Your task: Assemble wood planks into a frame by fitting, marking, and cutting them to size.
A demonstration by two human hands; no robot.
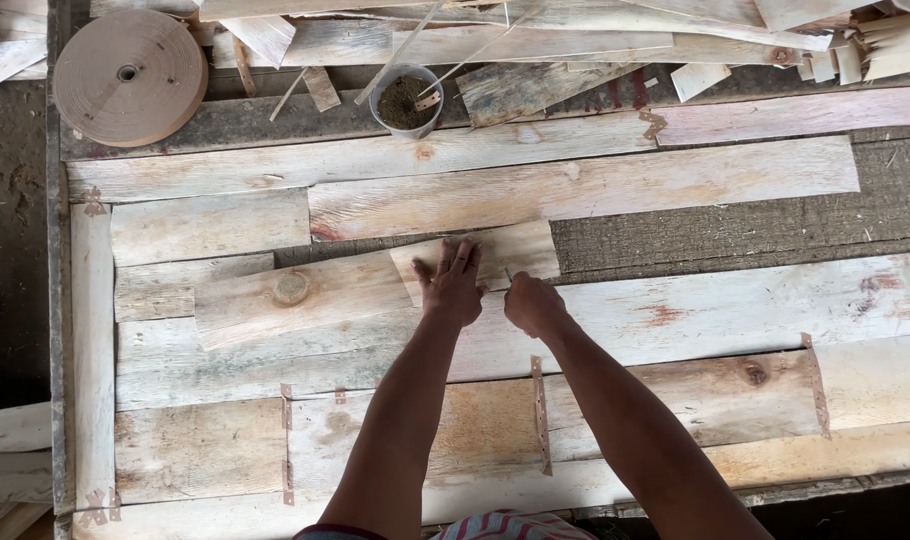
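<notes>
Nearest the worktop's front edge, both forearms come up from the bottom of the view, where a strip of striped cloth is cut off by the frame. They run over thin veneer sheets laid edge to edge and joined by short strips of brown tape.

The left hand lies palm down, fingers straight and a little spread, pressing flat on a small veneer piece near the middle of the worktop. It grips nothing; it only bears down on the sheet. That piece overlaps a longer knotted sheet on its left.

The right hand sits just beside the left, at the lower edge of the small veneer piece. Its fingers are curled in, closed into a loose fist with the knuckles up. Something thin and pale pokes out above it, too small to make out, so whether the hand pinches a tool or a scrap I cannot tell.

Farther back, long pale sheets lie across the worktop, with dark bare surface showing at the right. At the back edge stands a small cup of dark stuff, and at the back left corner a roll of brown tape. Beyond them loose wood offcuts pile up, cut off by the top of the view.
</notes>
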